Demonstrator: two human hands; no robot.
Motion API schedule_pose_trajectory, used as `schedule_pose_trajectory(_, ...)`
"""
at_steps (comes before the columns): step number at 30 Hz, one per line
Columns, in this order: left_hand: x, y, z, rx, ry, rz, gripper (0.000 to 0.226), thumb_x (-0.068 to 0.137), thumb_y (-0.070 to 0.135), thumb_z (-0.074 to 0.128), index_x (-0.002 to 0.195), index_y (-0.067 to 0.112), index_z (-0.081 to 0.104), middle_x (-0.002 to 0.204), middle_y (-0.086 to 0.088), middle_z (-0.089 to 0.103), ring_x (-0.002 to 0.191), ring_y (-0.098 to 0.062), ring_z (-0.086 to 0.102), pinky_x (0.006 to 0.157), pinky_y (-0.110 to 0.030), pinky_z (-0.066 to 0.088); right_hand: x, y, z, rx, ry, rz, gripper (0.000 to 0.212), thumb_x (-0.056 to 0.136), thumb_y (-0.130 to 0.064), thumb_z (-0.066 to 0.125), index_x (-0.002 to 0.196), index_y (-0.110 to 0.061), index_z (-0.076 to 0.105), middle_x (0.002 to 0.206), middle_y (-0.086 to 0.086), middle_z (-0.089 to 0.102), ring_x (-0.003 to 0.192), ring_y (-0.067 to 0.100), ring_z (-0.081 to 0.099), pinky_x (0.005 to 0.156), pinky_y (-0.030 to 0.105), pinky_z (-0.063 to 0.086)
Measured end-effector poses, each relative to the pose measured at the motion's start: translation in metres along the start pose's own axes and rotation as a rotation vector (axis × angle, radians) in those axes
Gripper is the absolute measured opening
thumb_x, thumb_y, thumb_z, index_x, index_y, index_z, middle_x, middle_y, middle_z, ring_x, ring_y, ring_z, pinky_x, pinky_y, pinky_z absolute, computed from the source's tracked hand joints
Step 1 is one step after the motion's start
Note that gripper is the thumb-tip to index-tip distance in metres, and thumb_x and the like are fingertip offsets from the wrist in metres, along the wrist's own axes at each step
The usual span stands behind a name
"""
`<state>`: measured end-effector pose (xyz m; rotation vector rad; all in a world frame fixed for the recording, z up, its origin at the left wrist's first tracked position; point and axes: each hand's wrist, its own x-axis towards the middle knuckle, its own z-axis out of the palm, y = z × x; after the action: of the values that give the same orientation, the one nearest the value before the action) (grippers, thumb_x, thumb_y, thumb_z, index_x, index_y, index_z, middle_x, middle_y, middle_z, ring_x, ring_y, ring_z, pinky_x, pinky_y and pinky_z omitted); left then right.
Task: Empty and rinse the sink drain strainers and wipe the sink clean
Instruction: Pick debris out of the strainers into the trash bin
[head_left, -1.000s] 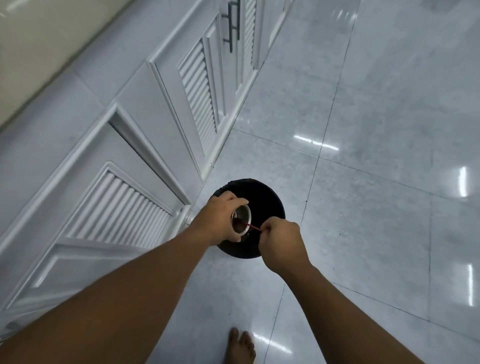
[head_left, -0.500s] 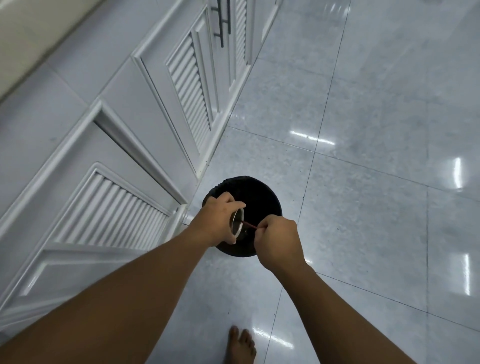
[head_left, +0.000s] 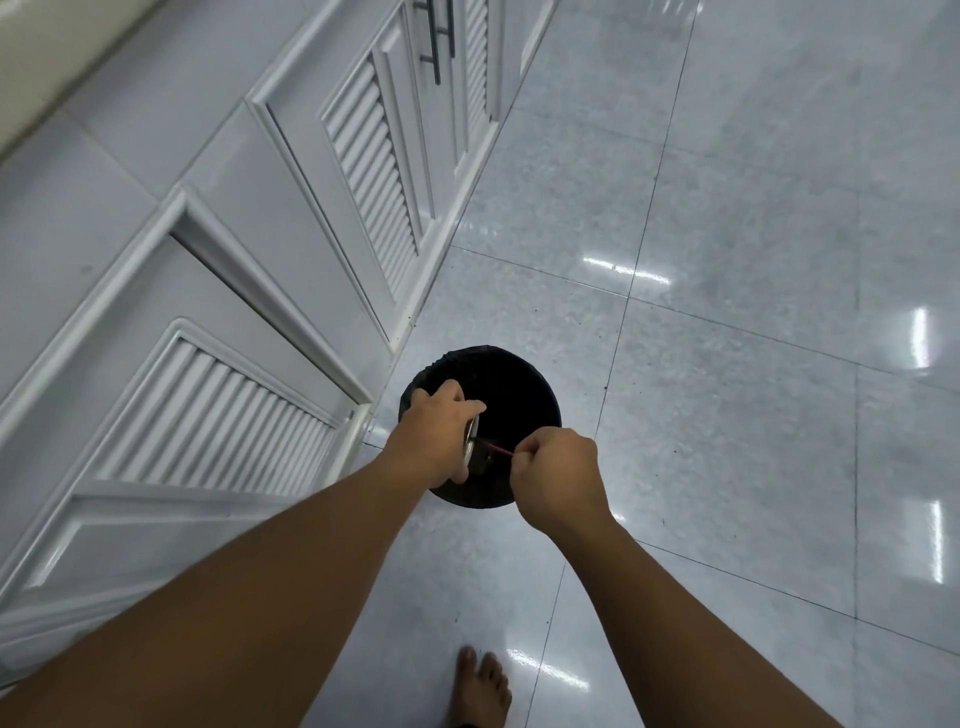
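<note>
My left hand (head_left: 436, 434) grips a small round metal drain strainer (head_left: 470, 439), turned on its side so only its shiny rim shows, above a black bin (head_left: 519, 395) on the floor. My right hand (head_left: 558, 480) is closed around a thin red stick (head_left: 500, 449) whose tip points into the strainer's open face. Both hands hover over the near half of the bin's dark opening. The sink is out of view.
White louvred cabinet doors (head_left: 374, 156) run along the left, with dark bar handles (head_left: 434, 41) further away. Glossy grey floor tiles (head_left: 753, 260) spread to the right. A bare foot (head_left: 480, 686) stands at the bottom edge.
The strainer has tilted from showing its open face to standing edge-on in my left hand. Both hands stay over the bin, and the view has shifted slightly.
</note>
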<state>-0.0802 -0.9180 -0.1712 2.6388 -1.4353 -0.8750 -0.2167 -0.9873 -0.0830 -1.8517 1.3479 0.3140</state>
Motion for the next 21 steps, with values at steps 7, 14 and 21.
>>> schedule_pose_trajectory(7,0.001,0.0,-0.001,-0.004,0.011,0.036,0.089,0.064,0.029,0.088,0.143,0.034,0.046,0.132,0.006,0.041,0.117,-0.025,0.04,0.094,-0.038,0.052,0.002,-0.011,0.007,-0.041,-0.123,-0.048,0.021,0.099,-0.005,0.056,0.116,-0.003,0.067,0.11,0.013,0.068,0.097,0.026,0.067,0.085,0.029,0.056)
schedule_pose_trajectory(14,-0.003,-0.01,0.0,-0.032,0.032,0.016,0.091,0.062,0.029,0.09,0.143,0.034,0.047,0.133,0.006,0.042,0.117,-0.024,0.041,0.092,-0.036,0.053,0.0,-0.01,-0.002,-0.015,-0.081,-0.044,0.019,0.098,-0.006,0.056,0.108,-0.005,0.072,0.103,0.012,0.07,0.085,0.023,0.067,0.072,0.023,0.053)
schedule_pose_trajectory(21,-0.006,-0.02,-0.001,-0.146,0.055,0.029,0.093,0.057,0.028,0.093,0.139,0.035,0.051,0.132,0.008,0.045,0.117,-0.021,0.045,0.089,-0.033,0.053,-0.001,-0.011,0.002,-0.063,-0.087,-0.029,0.021,0.099,-0.007,0.056,0.117,-0.005,0.067,0.109,0.012,0.068,0.095,0.025,0.067,0.087,0.03,0.058)
